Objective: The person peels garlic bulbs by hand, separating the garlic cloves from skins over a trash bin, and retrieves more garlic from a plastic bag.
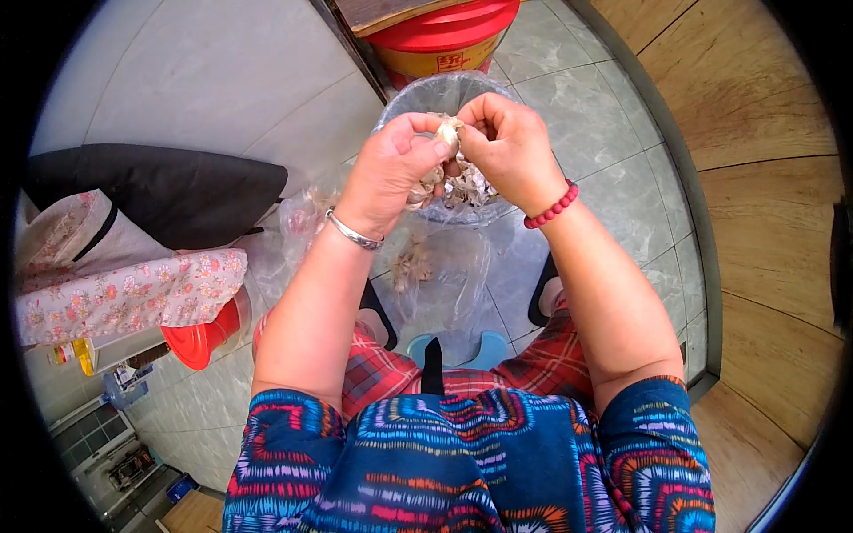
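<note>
Above a bin lined with clear plastic (400,105), both hands meet at a pale garlic piece (447,133). My left hand (395,167), with a silver bangle at its wrist, pinches the piece between thumb and index finger; more garlic (425,188) shows under its curled fingers. My right hand (508,147), below which sits a red bead bracelet, has thumb and index finger closed on the top of the same piece. Papery peelings (469,185) lie in the bin beneath the hands.
A clear plastic bag (453,275) with brownish contents lies between the feet. Behind the bin stands a red-lidded bucket (444,44). Floral cloth (133,298) and a red container (200,336) are at left, a wooden surface (764,178) at right.
</note>
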Motion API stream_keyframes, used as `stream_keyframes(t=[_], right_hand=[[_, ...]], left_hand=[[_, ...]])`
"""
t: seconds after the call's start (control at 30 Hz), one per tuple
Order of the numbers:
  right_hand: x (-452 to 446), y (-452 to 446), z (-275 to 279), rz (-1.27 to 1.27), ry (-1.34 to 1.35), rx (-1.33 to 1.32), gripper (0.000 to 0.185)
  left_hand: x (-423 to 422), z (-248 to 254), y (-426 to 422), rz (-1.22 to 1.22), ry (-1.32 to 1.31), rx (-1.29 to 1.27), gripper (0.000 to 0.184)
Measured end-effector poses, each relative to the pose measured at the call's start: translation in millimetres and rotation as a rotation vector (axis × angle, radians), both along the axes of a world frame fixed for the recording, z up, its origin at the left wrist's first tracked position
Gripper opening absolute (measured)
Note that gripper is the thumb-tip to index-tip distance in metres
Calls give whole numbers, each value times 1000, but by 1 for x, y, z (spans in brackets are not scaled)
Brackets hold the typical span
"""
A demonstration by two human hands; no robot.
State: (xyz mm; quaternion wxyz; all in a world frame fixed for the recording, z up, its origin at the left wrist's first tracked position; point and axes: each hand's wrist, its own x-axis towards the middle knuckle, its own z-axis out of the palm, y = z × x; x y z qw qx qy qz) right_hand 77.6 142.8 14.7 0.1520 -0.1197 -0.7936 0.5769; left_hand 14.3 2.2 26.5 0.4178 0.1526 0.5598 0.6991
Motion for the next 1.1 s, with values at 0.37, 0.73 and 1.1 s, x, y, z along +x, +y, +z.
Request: stream_keyframes(t=[0.37,0.73,1.1], right_hand=[[-1,4,-4,31,-66,-154,6],[0,8,-3,170,-140,-637,6],[0,3,6,76,-98,-609,16]], left_hand=[[-4,-8,-1,22,-199,124,22],[-7,-15,-4,-15,-331,275,22],[-3,-15,1,85,-188,165,24]])
